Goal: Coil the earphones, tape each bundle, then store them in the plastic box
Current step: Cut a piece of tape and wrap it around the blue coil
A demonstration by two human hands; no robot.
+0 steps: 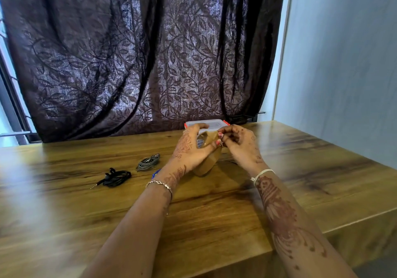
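Note:
My left hand (pixel 189 151) grips a roll of brown packing tape (pixel 207 162) held upright just above the wooden table (pixel 214 213). My right hand (pixel 238 142) pinches the loose end of the tape at the roll's top edge. A coiled black earphone (pixel 116 178) lies on the table to the left, its jack pointing left. A coiled grey earphone (pixel 148 162) lies just behind it. The clear plastic box (pixel 214 124) with a lid and red clips stands at the table's back edge, partly hidden by my hands.
A dark leaf-patterned curtain (pixel 139 58) hangs behind the table. A pale wall (pixel 343 63) stands at the right. A small blue object (pixel 156 172) peeks out beside my left wrist. The table's front edge runs below my forearms.

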